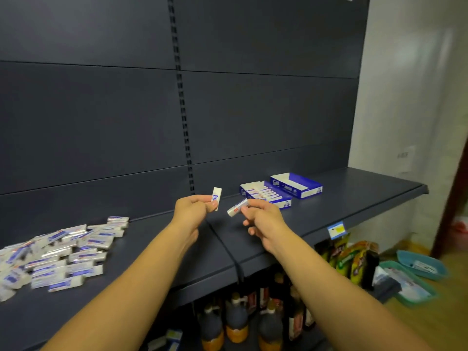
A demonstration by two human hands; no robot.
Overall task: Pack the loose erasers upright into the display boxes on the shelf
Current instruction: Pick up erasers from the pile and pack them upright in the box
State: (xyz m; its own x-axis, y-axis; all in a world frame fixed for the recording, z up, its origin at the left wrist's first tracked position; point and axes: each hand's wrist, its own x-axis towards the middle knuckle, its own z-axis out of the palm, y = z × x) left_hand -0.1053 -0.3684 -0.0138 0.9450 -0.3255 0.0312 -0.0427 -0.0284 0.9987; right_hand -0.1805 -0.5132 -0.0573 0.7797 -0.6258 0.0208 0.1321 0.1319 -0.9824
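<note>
Midway between pile (pixel 58 252) and display boxes (pixel 268 195), my left hand (pixel 192 211) and right hand (pixel 263 221) each pinch one eraser (pixel 216 198), next to be stood upright in the half-filled box.

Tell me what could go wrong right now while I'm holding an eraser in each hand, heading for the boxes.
1. The right hand pinches its eraser only at one end, tilted, so it might slip onto the shelf.
2. The nearer display box already looks nearly full, so squeezing another in could tip its upright rows; the farther box looks empty.
3. The left hand also holds an eraser, so neither hand is free to steady a box.
</note>
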